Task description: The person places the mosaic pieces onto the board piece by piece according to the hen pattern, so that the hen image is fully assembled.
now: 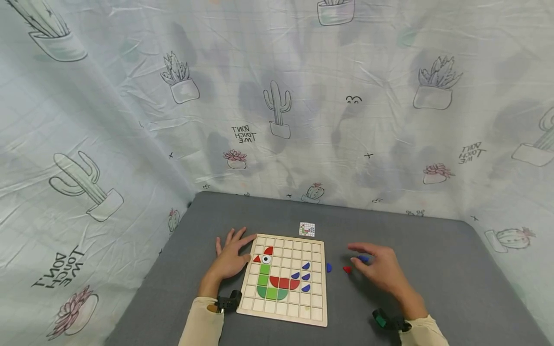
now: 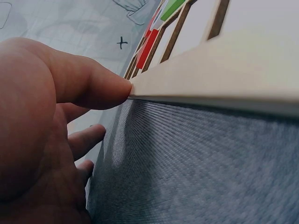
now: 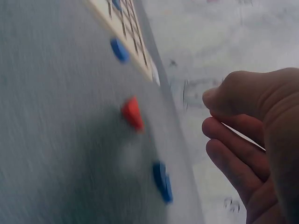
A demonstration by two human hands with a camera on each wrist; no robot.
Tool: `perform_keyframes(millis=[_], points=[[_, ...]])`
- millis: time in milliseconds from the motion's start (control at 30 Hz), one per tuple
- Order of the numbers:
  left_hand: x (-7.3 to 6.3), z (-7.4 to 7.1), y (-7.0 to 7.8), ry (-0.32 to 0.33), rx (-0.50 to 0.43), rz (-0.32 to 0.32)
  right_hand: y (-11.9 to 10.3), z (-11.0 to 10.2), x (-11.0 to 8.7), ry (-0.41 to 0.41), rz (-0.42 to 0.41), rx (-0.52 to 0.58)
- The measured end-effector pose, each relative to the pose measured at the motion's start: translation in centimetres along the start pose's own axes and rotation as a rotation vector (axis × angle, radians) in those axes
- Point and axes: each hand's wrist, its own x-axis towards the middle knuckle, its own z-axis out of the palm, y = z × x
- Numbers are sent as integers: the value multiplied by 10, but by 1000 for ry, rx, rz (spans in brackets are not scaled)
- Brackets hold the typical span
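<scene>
My left hand [image 1: 231,258] rests at the left side of a wooden grid board [image 1: 281,317], fingers spread; its thumb touches the board's rim in the left wrist view. On the grid lie green squares [image 1: 264,269], red pieces [image 1: 284,283], a white eye tile [image 1: 266,259] and several blue half-round pieces [image 1: 306,288]. To the board's right, my right hand [image 1: 383,266] hovers over the table, thumb and fingers slightly bent with nothing between them. Near it lie a small red piece [image 3: 132,113] and a blue piece [image 3: 162,181].
Another blue half-round piece [image 1: 329,267] lies against the board's right edge. Behind the board is a small picture card [image 1: 307,229] with a coloured grid pattern. The grey table [image 1: 389,226] ends at a hanging cloth [image 1: 303,57] printed with cacti.
</scene>
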Motion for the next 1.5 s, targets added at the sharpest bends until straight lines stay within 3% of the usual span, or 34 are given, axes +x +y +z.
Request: perform_keyframes(millis=[267,533,800,1000,1233,1500], points=[[0,0,0,-4,2,-5,33,-6,-11,-48,67,-16],[1,2,-1,-6,14,-17,40,1,-22,-13,135,-31],[0,1,-1,1,4,-12,30,2,-34,101,121,-65],[0,1,-1,-7,5,-15,25,-1,-41,163,166,-79],[0,0,-1,-5,7,-11,2,0,-38,166,158,4],[0,1,-1,-6,11,-14,-27,27,-26,114,121,75]])
